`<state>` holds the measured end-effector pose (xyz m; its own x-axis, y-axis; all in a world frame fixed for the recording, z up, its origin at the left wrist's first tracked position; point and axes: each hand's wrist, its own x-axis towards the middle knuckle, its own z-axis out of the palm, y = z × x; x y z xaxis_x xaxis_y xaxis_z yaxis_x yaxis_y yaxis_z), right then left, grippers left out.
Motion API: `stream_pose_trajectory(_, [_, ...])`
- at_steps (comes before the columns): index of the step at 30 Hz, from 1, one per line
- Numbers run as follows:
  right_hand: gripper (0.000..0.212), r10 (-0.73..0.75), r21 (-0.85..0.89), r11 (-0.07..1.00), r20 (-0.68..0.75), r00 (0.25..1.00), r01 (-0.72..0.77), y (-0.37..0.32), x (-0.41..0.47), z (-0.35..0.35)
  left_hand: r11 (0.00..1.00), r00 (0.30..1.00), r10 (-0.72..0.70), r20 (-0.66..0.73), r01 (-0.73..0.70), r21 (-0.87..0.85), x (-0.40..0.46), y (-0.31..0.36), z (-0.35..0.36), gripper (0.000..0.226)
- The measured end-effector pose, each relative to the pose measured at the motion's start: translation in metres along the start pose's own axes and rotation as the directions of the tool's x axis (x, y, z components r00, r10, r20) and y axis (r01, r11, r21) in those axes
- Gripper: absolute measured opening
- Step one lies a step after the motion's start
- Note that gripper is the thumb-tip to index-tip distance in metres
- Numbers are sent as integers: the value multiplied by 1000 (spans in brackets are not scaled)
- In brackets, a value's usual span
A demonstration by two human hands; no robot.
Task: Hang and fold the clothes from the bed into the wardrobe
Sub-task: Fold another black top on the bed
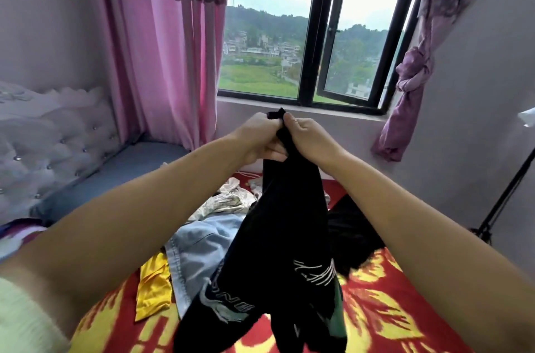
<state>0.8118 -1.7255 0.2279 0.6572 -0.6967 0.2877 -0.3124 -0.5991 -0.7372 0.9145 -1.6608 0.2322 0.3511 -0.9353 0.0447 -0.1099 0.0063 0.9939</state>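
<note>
head view: a black printed garment (278, 260) is held up over the bed (385, 309) by both hands, raised in front of the window (318, 34). left hand (257, 138) and right hand (304, 135) are closed tight, touching each other, w/ one top edge of the fabric bunched between fingers and thumbs; a small tip of cloth sticks out above the knuckles. rest of the garment hangs down, white lettering and a green patch seen near the bottom, lower end out of frame, so whether it touches the bed can't be told.

progress, judged: early. nothing is seen hung or folded. wardrobe isn't in view, no hanger seen either. only this one piece is lifted, prob. being sorted out or shaken straight before fold/hang.

left to do: a pile is seen on the red-and-yellow bedspread — light blue denim piece (197, 248), yellow satin item (152, 286), pale patterned cloth (225, 202), another dark garment (353, 231) just beside the held one. all unfolded, crumpled, partly overlapped. most of the job is judged as not yet done.
</note>
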Motion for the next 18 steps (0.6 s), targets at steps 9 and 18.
stream_pose_trajectory(9, [31,-93,66,994,182,979,82,20,-9,-21,833,932,360,39,-340,436,-8,6,-10,14])
stream_pose_trajectory(18, [38,-152,287,946,-24,988,152,36,-21,-34,566,874,305,377,-485,667,7,12,-25,30])
